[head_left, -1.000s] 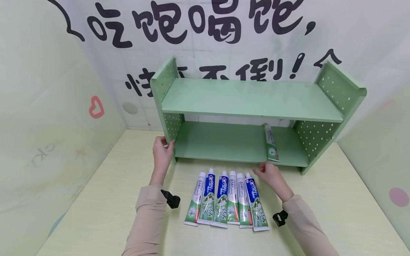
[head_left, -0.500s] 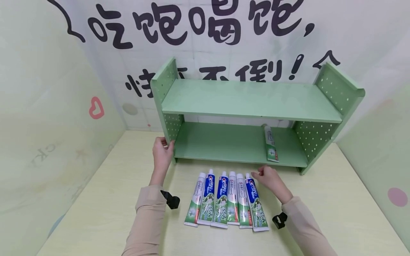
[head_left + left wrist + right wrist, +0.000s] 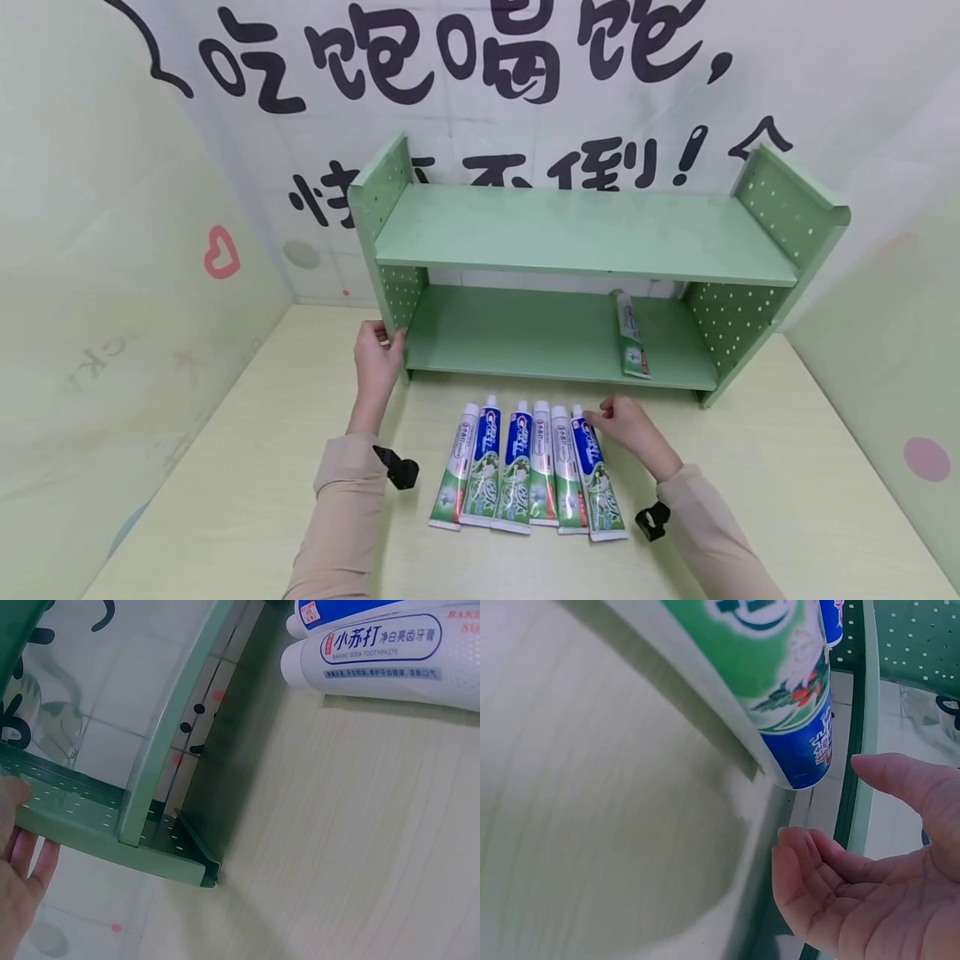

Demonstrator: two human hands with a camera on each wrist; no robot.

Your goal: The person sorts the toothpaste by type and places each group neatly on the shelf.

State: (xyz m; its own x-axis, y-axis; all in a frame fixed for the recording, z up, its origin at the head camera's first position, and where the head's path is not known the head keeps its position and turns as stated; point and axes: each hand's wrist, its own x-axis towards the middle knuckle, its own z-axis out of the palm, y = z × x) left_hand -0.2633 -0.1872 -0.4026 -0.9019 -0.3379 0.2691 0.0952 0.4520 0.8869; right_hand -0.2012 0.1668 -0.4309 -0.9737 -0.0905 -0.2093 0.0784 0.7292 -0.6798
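Observation:
A two-tier green shelf stands against the back wall. My left hand grips its left side panel, with the thumb on one face and fingers on the other. On the table before the shelf lies a row of toothpaste tubes, some blue and green, others white and green. At the right end of that row, my right hand is beside the cap end of a blue-and-green toothpaste tube. In the right wrist view, its thumb and fingers stand apart, holding nothing. A white-and-green tube lies on the lower board.
The leftmost white-and-green tube lies nearest the left forearm. Pale table surface extends to both sides of the arms. Printed wall panels enclose the table at the back and sides.
My right hand has come away from the shelf's front edge, down and slightly left, to the rightmost tube's cap end. My left hand keeps its grip on the panel.

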